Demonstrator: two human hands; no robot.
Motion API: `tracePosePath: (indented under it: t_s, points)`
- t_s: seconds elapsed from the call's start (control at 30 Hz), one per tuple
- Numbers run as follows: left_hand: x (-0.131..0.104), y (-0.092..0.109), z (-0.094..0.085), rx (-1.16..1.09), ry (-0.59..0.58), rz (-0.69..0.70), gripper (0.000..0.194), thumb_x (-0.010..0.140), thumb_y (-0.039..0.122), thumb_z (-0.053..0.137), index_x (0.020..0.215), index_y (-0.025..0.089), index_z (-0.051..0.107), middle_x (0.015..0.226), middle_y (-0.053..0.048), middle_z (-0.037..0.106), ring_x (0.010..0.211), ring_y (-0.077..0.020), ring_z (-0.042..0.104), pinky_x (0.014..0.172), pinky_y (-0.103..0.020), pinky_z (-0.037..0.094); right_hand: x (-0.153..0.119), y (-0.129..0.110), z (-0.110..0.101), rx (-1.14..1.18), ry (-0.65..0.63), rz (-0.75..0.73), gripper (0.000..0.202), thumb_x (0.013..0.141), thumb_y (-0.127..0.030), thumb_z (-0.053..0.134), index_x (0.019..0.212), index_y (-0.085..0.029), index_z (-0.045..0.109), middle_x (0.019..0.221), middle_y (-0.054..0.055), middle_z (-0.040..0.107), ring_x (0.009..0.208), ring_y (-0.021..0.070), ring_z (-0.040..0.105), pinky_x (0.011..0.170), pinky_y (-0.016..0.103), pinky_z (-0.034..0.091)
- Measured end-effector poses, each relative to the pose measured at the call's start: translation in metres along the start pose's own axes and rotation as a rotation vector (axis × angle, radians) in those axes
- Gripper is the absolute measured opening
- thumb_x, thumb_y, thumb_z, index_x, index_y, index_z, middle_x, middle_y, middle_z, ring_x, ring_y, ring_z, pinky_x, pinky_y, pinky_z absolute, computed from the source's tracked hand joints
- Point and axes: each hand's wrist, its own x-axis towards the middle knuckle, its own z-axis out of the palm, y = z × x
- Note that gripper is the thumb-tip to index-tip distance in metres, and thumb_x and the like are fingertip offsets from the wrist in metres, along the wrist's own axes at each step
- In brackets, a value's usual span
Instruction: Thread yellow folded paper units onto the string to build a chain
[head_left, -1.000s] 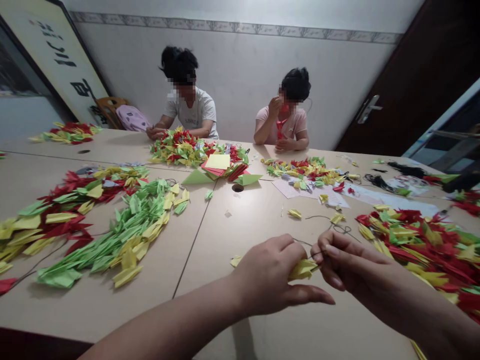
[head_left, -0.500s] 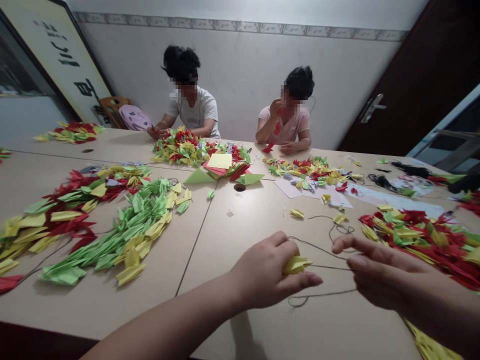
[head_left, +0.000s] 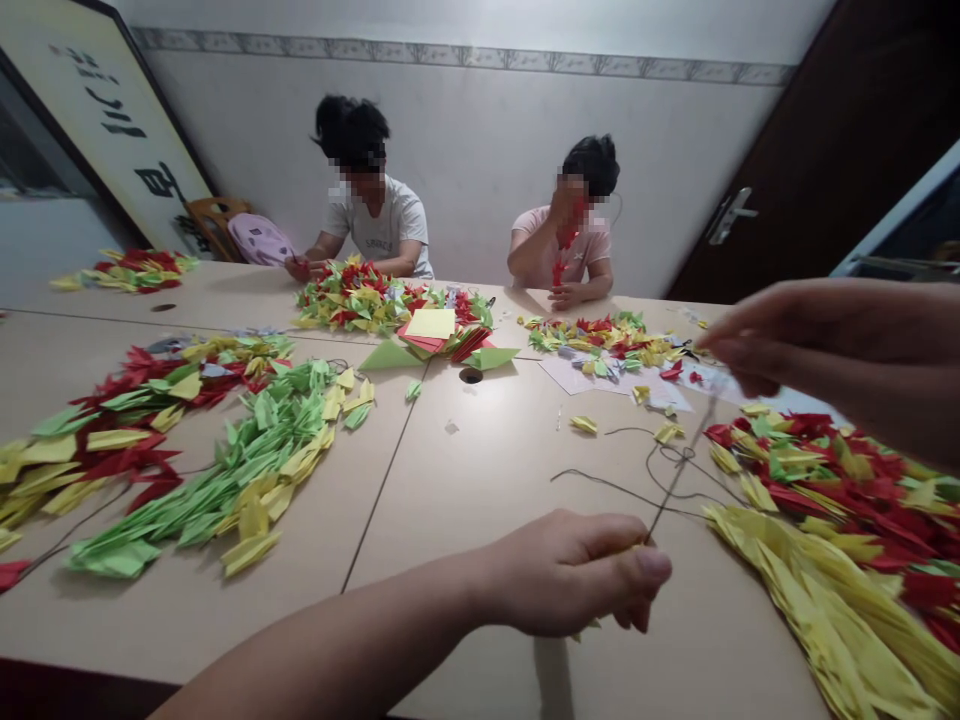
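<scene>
Low over the table's front, my left hand (head_left: 577,575) is closed round a yellow folded paper piece, of which only slivers show between the fingers. A thin dark cord (head_left: 664,505) rises taut from that hand to my right hand (head_left: 825,360). Raised at the right and blurred, my right hand pinches the cord's upper part between thumb and fingers. Below it lies a long row of yellow folded papers (head_left: 825,600) packed tightly together. Loops of slack cord (head_left: 682,455) rest on the table beside two loose yellow folded papers (head_left: 583,425).
A heap of red, yellow and green folded papers (head_left: 847,480) lies at right. Green and yellow strung papers (head_left: 225,470) spread at left. Square paper sheets (head_left: 430,323) sit mid-table near a hole (head_left: 471,376). Two people (head_left: 382,225) work across the table (head_left: 450,480).
My right hand has moved up and away, drawing the cord taut. My left hand has lowered and turned, still closed on the yellow folded paper. The person opposite at right has raised a red strand.
</scene>
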Motion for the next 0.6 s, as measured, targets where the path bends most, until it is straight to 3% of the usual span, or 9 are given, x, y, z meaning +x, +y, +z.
tracePosePath:
  t_s: [0.03,0.1,0.2,0.23,0.33,0.37,0.47,0.53,0.6]
  points:
    - [0.001,0.002,0.001,-0.04,0.021,0.02,0.033,0.087,0.036,0.033,0.069,0.015,0.05,0.067,0.0,0.051,0.062,-0.0086,0.047,0.062,-0.02,0.038,0.006,-0.007,0.011,-0.042,-0.07,-0.037,0.028,0.065,-0.055,0.058,0.072,-0.029,0.064,0.055,-0.001,0.057,0.047,0.0115,0.048,0.037,0.024,0.037]
    - [0.003,0.006,0.003,-0.132,0.073,0.041,0.034,0.086,0.033,0.033,0.064,0.014,0.05,0.064,-0.001,0.05,0.062,-0.0088,0.045,0.063,-0.021,0.038,0.012,-0.011,0.03,-0.085,-0.055,-0.045,0.03,0.069,-0.056,0.054,0.076,-0.028,0.062,0.059,-0.001,0.058,0.05,0.0121,0.049,0.041,0.025,0.038]
    - [0.007,0.01,0.002,-0.385,0.177,0.036,0.032,0.084,0.031,0.036,0.062,0.013,0.05,0.062,-0.002,0.05,0.06,-0.0099,0.047,0.063,-0.022,0.039,0.004,0.009,0.051,0.017,-0.062,0.012,0.028,0.075,-0.049,0.051,0.093,-0.029,0.057,0.087,0.002,0.061,0.073,0.015,0.055,0.063,0.031,0.046]
    - [0.009,0.01,0.001,-0.484,0.223,0.043,0.031,0.083,0.031,0.037,0.062,0.013,0.05,0.061,-0.003,0.051,0.06,-0.0102,0.047,0.063,-0.023,0.039,-0.005,0.02,0.057,0.116,0.012,0.053,0.03,0.077,-0.047,0.049,0.1,-0.028,0.054,0.099,0.003,0.059,0.082,0.0162,0.055,0.07,0.034,0.047]
    - [0.013,0.008,-0.004,-0.73,0.35,0.083,0.029,0.082,0.032,0.04,0.064,0.013,0.05,0.06,-0.002,0.051,0.055,-0.0101,0.049,0.061,-0.023,0.04,-0.054,0.05,0.082,0.443,0.319,0.226,0.032,0.077,-0.048,0.049,0.102,-0.028,0.051,0.115,0.005,0.051,0.095,0.0192,0.054,0.078,0.038,0.046]
    - [0.015,0.008,-0.005,-0.793,0.374,0.095,0.028,0.082,0.032,0.04,0.064,0.013,0.05,0.059,-0.002,0.051,0.055,-0.0101,0.049,0.062,-0.024,0.041,-0.076,0.057,0.092,0.549,0.315,0.286,0.035,0.073,-0.053,0.051,0.097,-0.028,0.052,0.112,0.006,0.052,0.092,0.0202,0.056,0.074,0.038,0.048]
    - [0.022,0.005,-0.009,-0.982,0.474,0.096,0.025,0.082,0.029,0.039,0.065,0.014,0.05,0.059,0.0,0.049,0.054,-0.0095,0.048,0.064,-0.027,0.043,-0.14,0.058,0.126,0.668,0.043,0.403,0.059,0.062,-0.064,0.054,0.108,-0.028,0.048,0.113,0.011,0.052,0.091,0.0263,0.058,0.072,0.041,0.049]
    - [0.031,0.003,-0.009,-1.097,0.61,0.065,0.024,0.083,0.026,0.039,0.065,0.015,0.049,0.058,0.001,0.047,0.054,-0.0086,0.045,0.066,-0.028,0.044,-0.17,0.049,0.143,0.67,0.042,0.431,0.077,0.058,-0.067,0.055,0.123,-0.03,0.036,0.122,0.012,0.046,0.097,0.0279,0.056,0.073,0.041,0.049]
    - [0.041,-0.001,-0.007,-1.176,0.761,0.027,0.022,0.082,0.025,0.04,0.065,0.015,0.049,0.059,0.002,0.045,0.054,-0.0082,0.044,0.067,-0.029,0.044,-0.185,0.041,0.15,0.631,0.1,0.511,0.081,0.06,-0.055,0.063,0.128,-0.031,0.026,0.105,0.008,0.056,0.088,0.0225,0.058,0.074,0.037,0.049]
